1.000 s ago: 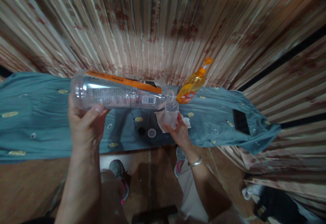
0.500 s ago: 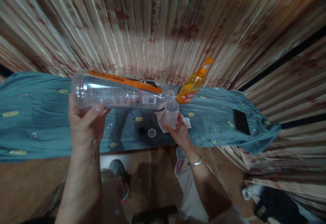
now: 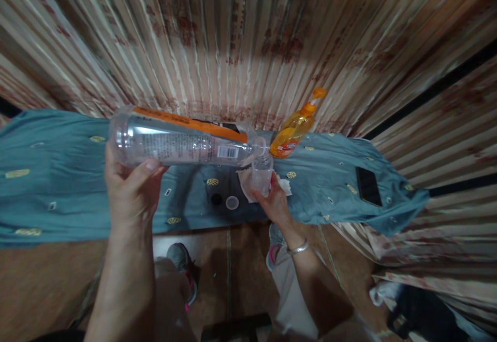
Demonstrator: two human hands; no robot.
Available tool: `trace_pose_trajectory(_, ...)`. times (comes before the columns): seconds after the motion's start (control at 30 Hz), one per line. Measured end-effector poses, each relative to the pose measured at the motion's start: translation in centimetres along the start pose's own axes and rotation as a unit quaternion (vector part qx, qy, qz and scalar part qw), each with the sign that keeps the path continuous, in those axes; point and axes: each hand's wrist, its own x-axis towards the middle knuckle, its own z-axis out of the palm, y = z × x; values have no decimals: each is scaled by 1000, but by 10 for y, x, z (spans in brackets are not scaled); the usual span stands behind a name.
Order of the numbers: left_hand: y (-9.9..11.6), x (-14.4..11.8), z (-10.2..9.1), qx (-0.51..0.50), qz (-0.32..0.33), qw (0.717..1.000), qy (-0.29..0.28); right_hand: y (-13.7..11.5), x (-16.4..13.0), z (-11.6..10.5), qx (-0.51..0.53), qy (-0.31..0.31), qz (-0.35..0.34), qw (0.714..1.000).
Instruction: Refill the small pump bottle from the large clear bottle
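The left hand (image 3: 130, 191) grips a large clear bottle (image 3: 178, 140) tipped on its side, its mouth at a small clear bottle (image 3: 262, 173) held upright in the right hand (image 3: 274, 202) (over white tissue (image 3: 244, 182)). A soap dispenser (image 3: 295, 127) stands just behind on the teal cloth (image 3: 58, 176).

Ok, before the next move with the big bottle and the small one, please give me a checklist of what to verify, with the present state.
1. Left hand grip on the big bottle: ok, fingers wrap its base end.
2. Right hand grip on the small bottle: ok, held upright.
3. Big bottle's mouth meets the small bottle's opening: ok, it seems aligned.
4. Fill level in the small bottle: cannot tell, clear and blurred.
5. Tissue under the small bottle: ok, it lies on the cloth.
6. Caps within reach: ok, beside the right hand.
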Motion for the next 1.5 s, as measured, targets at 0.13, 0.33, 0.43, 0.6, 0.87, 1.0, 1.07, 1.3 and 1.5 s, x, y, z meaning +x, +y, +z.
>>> trace_pose_trajectory(0.13, -1, 0, 0, 3, 8, 1000, -13, -2, 0, -1, 9, -11, 2, 1000)
trace_pose_trajectory(0.33, -2, 1, 0, 3, 9, 1000, -14, -1, 0, -1, 10, -10, 3, 1000)
trace_pose_trajectory(0.43, -2, 1, -1, 6, 8, 1000, -12, 0, 0, 0, 3, -4, -1, 1000)
trace_pose_trajectory(0.6, 0, 0, -1, 13, 13, 1000, -18, 1, 0, -1, 0, -7, -1, 1000)
trace_pose_trajectory(0.87, 2, -3, 4, 12, 7, 1000, -10, -1, 0, -1, -2, -3, 0, 1000)
trace_pose_trajectory(1.0, 3, -3, 4, 24, 9, 1000, -7, -4, 0, -2, -5, -7, 5, 1000)
trace_pose_trajectory(1.07, 3, -3, 4, 23, 10, 1000, -7, -6, 0, -2, -4, -8, 5, 1000)
trace_pose_trajectory(1.3, 3, -2, 4, 19, 15, 1000, -8, -5, 1, -2, -4, -6, 3, 1000)
trace_pose_trajectory(1.5, 3, -3, 5, 23, 12, 1000, -6, -4, 1, -2, -5, -10, 3, 1000)
